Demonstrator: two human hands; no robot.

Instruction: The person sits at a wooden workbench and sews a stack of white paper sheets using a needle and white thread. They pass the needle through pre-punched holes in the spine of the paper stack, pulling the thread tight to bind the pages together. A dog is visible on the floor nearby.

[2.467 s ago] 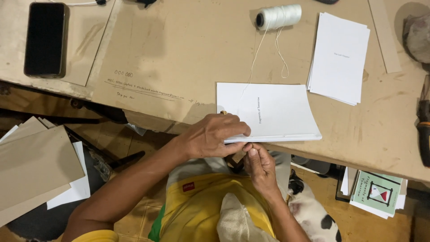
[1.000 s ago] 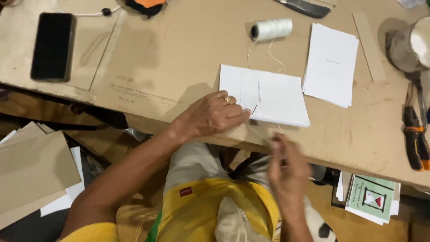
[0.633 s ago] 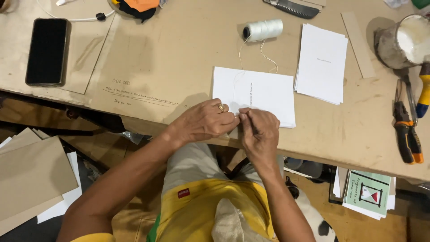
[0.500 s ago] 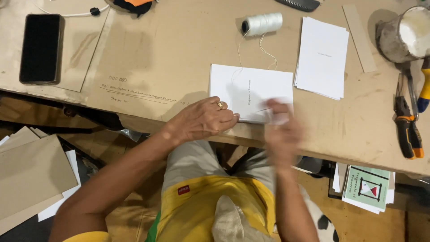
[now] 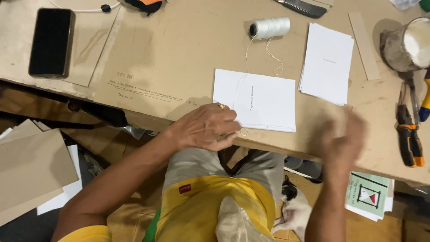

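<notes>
Stitching of a folded paper booklet [image 5: 260, 101] appears to be the step in hand, judged from the thread that runs from the spool [image 5: 270, 28] across the sheets to their near edge. The left hand [image 5: 204, 127] lies on the booklet's near left corner at the worktop [image 5: 179, 58] edge, fingers together and curled, pressing the paper down; a small loop of thread shows just beside the fingertips. The right hand [image 5: 342, 134] is well to the right of the booklet and blurred; whether its fingers are pinched on thread or a needle cannot be told. A second stack of sheets [image 5: 326, 63] lies beyond the right hand, pliers [image 5: 408, 134] further right, a phone [image 5: 51, 41] far left of the left hand. Judgement: a stitch is being drawn tight. The next move calls for the left hand to keep the fold steady while slack is taken up evenly, then for the thread's end to be brought to the fold again.
</notes>
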